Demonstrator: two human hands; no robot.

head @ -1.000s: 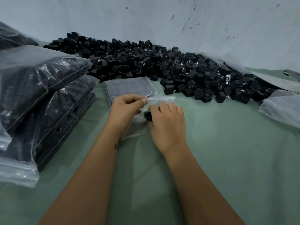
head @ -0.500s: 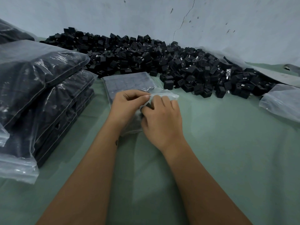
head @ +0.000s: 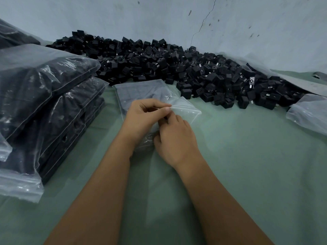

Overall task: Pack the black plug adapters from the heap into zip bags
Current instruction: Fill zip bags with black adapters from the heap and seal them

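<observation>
A big heap of black plug adapters (head: 177, 68) lies along the wall at the back. In front of it, my left hand (head: 143, 117) pinches the open rim of a clear zip bag (head: 187, 110) and holds it up. The curled fingers of my right hand (head: 175, 140) reach into the bag's mouth around a black plug adapter (head: 165, 118). Only a dark sliver of that adapter shows between my hands. The bag lies partly on a flat filled bag (head: 138, 89) of adapters set in rows.
A stack of filled zip bags (head: 44, 106) stands at the left, its lowest bag reaching the near edge. More clear bags (head: 309, 115) lie at the right. Green cloth (head: 247, 165) covers the surface, and a cracked wall (head: 230, 32) closes the back.
My right hand has slid left and deeper into the bag's mouth, so the adapter it holds shows much less. My left hand has lifted the bag's rim a little.
</observation>
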